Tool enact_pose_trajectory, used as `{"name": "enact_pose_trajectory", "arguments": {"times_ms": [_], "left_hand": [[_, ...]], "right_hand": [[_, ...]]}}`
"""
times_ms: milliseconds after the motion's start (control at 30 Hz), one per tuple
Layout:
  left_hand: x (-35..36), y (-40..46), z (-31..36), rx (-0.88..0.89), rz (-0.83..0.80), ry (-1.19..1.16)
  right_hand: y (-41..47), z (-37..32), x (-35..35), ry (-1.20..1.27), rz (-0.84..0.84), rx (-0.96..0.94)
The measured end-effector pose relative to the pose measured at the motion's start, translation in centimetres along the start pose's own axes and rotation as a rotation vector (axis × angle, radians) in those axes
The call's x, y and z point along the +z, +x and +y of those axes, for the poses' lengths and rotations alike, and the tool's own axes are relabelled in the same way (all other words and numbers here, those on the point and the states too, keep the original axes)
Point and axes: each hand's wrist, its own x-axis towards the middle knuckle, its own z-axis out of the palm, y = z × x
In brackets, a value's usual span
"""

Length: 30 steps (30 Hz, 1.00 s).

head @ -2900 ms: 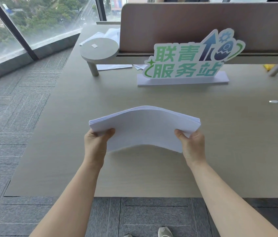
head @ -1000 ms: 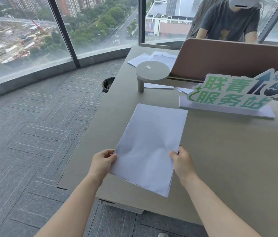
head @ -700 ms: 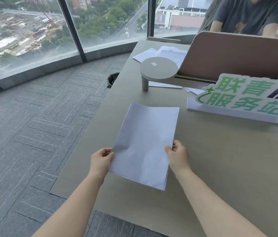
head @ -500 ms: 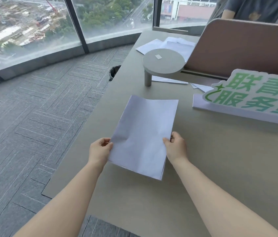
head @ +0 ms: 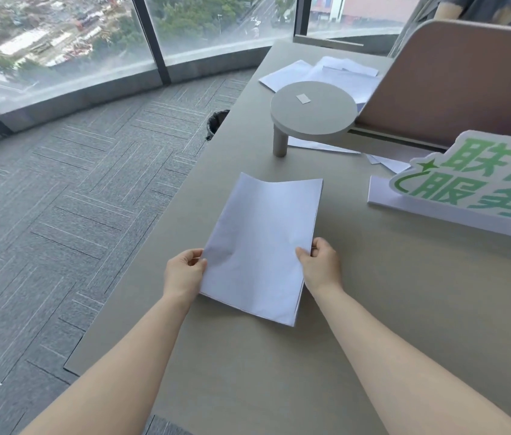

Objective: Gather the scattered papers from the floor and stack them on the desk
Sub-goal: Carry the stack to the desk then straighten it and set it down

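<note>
The floor (head: 69,196) is carpeted and, in the part that is visible, no loose sheets are seen on it. The desk (head: 389,324) fills the right of the view; a divider (head: 467,80) stands along its far side, with a sign (head: 474,186) and a round shelf (head: 313,113) in front of it. Other sheets (head: 323,75) are scattered at the far corner of the desk, partly under the shelf.

The stack (head: 263,246) is located near the left edge of the desk, between the shelf and the person. Its near end appears to rest on the desk, while its far edge is bowed and seems slightly raised. The sheet edges on the right side are roughly aligned.

The stack is held at both long edges. The left hand (head: 183,273) is closed on the left edge, thumb on top. The right hand (head: 321,265) is closed on the right edge in the same manner. This two-sided grip is judged to serve alignment: the sheets are squared between the hands and kept from fanning out while the stack is laid flat. The task is judged to be near completion.
</note>
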Motion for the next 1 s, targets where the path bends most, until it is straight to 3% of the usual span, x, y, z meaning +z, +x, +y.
{"name": "enact_pose_trajectory", "arguments": {"times_ms": [433, 767, 1000], "left_hand": [[0.0, 0.1, 0.4, -0.06, 0.019, 0.113], [0.5, -0.5, 1.1, 0.033, 0.091, 0.274], [0.6, -0.4, 0.4, 0.123, 0.071, 0.394]], "right_hand": [[0.6, 0.0, 0.1, -0.1, 0.003, 0.035], [0.3, -0.9, -0.1, -0.441, 0.024, 0.106], [-0.2, -0.8, -0.4, -0.425, 0.056, 0.076]]}}
